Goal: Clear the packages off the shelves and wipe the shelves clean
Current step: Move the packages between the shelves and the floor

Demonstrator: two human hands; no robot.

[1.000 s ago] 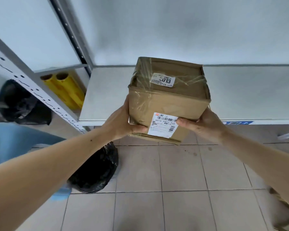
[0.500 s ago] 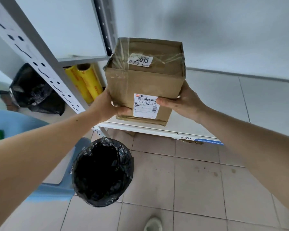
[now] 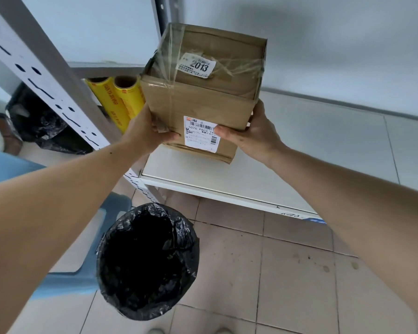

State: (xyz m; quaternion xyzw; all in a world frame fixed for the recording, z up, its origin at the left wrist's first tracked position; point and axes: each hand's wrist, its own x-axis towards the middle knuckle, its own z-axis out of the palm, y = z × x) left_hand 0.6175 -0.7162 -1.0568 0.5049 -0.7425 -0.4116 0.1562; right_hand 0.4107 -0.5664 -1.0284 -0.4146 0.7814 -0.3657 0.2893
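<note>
A taped brown cardboard box (image 3: 203,97) with a white "2013" sticker on top and a barcode label on its near face is held above the front left corner of the white shelf (image 3: 323,145). My left hand (image 3: 147,131) grips its lower left side, thumb across the near face. My right hand (image 3: 249,136) grips the lower right side, thumb on the barcode label. The box's bottom is just above the shelf surface; contact is not clear.
A bin lined with a black bag (image 3: 147,259) stands on the tiled floor below the shelf's left corner. A white perforated shelf upright (image 3: 58,112) runs diagonally at left. Two yellow film rolls (image 3: 116,100) lean behind it. A blue stool (image 3: 65,283) and black bags (image 3: 36,121) lie at left.
The box has shifted left along the shelf toward its left corner, still in both hands. The view has swung left and down, bringing the black-lined bin into full view.
</note>
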